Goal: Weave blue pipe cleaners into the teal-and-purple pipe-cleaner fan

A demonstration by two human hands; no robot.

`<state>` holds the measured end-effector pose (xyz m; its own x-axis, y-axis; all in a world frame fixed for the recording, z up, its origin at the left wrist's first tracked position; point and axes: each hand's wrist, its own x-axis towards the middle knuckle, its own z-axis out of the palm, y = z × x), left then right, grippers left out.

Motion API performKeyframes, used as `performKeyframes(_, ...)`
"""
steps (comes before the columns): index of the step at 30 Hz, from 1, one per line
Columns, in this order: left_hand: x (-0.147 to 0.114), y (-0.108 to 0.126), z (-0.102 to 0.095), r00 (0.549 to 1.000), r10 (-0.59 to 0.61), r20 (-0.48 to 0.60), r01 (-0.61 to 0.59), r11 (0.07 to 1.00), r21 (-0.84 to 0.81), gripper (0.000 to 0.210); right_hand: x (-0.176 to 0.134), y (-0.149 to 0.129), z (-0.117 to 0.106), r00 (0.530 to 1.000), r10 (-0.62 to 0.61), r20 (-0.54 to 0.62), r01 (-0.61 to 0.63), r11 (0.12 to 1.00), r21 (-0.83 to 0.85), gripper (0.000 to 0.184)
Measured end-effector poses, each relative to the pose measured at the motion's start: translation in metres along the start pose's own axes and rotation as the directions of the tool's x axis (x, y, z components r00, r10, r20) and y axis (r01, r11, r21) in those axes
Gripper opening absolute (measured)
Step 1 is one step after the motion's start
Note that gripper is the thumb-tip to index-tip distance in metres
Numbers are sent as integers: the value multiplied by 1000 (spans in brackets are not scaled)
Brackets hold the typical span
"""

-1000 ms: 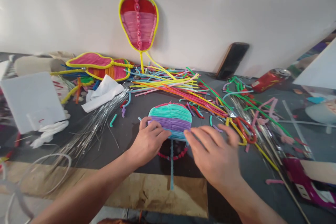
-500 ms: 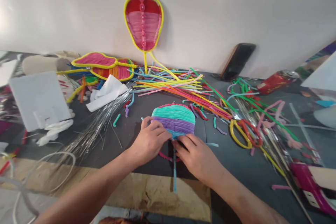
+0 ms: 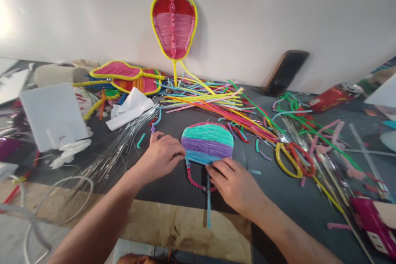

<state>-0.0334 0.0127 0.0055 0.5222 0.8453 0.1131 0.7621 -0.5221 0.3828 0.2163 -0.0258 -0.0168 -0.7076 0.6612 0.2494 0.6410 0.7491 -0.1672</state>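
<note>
The banded fuzzy panel (image 3: pixel 207 145), worked in teal, purple and blue rows, lies on the dark tabletop (image 3: pixel 161 192) between the two hands, near the front edge. Its pinkish-red rim (image 3: pixel 194 184) encloses an open section below the rows, and a blue stem (image 3: pixel 208 210) runs down across that opening and over the brown sheet (image 3: pixel 182 225). The panel should prove very light, soft on the surface and springy beneath; it is unlikely to slip, but hard pressure could bend the rim or spread the rows. Recommended holding points are the outer rim and the root of the stem, taken with a light fingertip pinch. The left hand (image 3: pixel 162 153) reaches in from the lower left, palm down, fingers loosely bent, with its fingertips at the panel's left edge; whether they grip it cannot be told. The right hand (image 3: pixel 233 183) comes from the lower right, back upward, fingers bent and close together, tips at the lowest blue row beside the stem; the fingers hide whether anything is pinched.
</note>
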Motion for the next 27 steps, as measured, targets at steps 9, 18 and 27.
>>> performKeyframes(9,1,6,0,999,-24,-30,26,997,68,13,0,-1,-1,1000,14,10,-14,1000,-21,27)
performKeyframes(18,2,10,6,991,-135,-21,136,989,64,17,-1,-2,1,1000,20,19,-19,999,-32,29)
performKeyframes(27,4,10,13,986,-162,-43,164,985,46,15,0,3,-3,999,17,29,-17,1000,0,27)
